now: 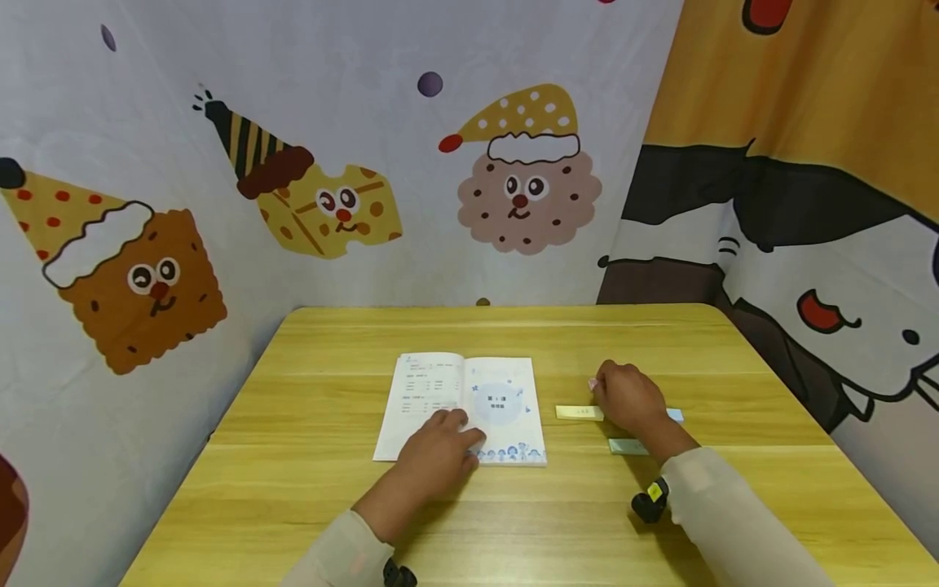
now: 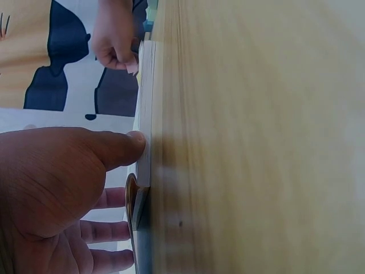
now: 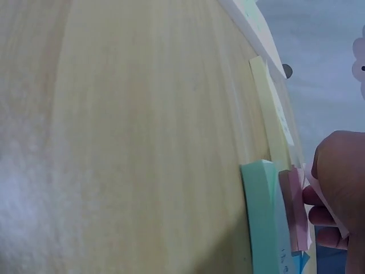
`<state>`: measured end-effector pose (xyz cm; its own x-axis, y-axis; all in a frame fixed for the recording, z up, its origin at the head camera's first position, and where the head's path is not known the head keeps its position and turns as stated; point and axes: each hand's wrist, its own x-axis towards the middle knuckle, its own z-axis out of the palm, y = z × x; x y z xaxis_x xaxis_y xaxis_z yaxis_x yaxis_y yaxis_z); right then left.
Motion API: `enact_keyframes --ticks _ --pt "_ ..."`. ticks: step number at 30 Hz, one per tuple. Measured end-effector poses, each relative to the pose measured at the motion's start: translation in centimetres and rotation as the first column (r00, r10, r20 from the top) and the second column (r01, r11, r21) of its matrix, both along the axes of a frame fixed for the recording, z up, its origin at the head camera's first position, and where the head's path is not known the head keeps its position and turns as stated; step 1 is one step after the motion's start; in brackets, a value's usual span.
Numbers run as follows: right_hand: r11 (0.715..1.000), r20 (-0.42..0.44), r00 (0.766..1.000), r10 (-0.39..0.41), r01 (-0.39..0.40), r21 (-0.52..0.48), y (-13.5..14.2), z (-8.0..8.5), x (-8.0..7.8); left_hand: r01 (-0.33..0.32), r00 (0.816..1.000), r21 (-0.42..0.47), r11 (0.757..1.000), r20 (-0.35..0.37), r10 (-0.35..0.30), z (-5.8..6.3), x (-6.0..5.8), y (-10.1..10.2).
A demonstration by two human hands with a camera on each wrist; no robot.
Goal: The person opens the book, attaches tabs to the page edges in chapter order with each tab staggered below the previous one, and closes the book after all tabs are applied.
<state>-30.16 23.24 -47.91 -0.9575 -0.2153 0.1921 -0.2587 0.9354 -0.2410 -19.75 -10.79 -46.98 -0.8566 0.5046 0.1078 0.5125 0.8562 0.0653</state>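
An open book (image 1: 502,416) lies on the table, printed text on its left page and a pale blue circle on its right. My left hand (image 1: 438,448) rests over its lower middle with fingers spread; the left wrist view shows the thumb touching the book's edge. Right of the book, my right hand (image 1: 629,398) pinches a pink sticky note (image 3: 328,208), whose corner peeks out beyond the fingers in the head view. Under that hand is a pink sticky note pad (image 3: 293,208). Around it are a yellow pad (image 1: 579,412), a green pad (image 1: 626,447) and a blue pad (image 1: 675,415).
The wooden table (image 1: 330,522) reaches back to a cartoon-printed cloth (image 1: 367,285). At the right hangs another cloth with a large cartoon animal (image 1: 844,269). Handwriting shows on the green and yellow pads. A dark wrist-worn camera (image 1: 650,501) sits at my right cuff.
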Motion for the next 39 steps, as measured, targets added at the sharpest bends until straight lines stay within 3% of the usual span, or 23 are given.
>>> enact_keyframes --ticks 5,11,17,21,26,33,39 --pt "1.0 0.057 0.998 -0.01 0.011 -0.017 0.0 0.5 0.2 0.009 1.0 0.008 1.0 -0.01 -0.009 0.1 0.1 -0.1" --pt "0.999 0.044 0.999 -0.012 0.014 -0.049 -0.3 0.9 0.3 0.009 1.0 0.014 1.0 -0.011 -0.009 0.1 0.0 -0.2" --pt "0.988 0.012 0.999 0.04 -0.038 -0.15 -1.4 1.3 -0.2 0.003 1.0 0.006 1.0 0.001 -0.003 -0.1 -0.1 -0.2" --pt "0.963 0.045 0.996 0.079 -0.064 -0.263 -2.4 1.4 -0.7 0.003 1.0 0.001 1.0 0.004 -0.003 -0.2 -0.1 -0.2" --pt "0.929 0.133 0.989 0.06 -0.007 -0.369 -3.8 1.3 -1.7 -0.002 1.0 0.0 1.0 0.006 0.002 0.1 0.0 -0.2" --pt "0.921 0.211 0.976 0.052 0.035 -0.388 -5.6 1.3 -3.1 0.001 1.0 0.024 1.0 0.006 -0.001 0.4 0.1 -0.3" --pt "0.913 0.219 0.974 0.065 0.03 -0.406 -6.6 1.1 -3.9 -0.007 1.0 0.018 1.0 0.023 0.007 0.2 -0.1 -0.1"
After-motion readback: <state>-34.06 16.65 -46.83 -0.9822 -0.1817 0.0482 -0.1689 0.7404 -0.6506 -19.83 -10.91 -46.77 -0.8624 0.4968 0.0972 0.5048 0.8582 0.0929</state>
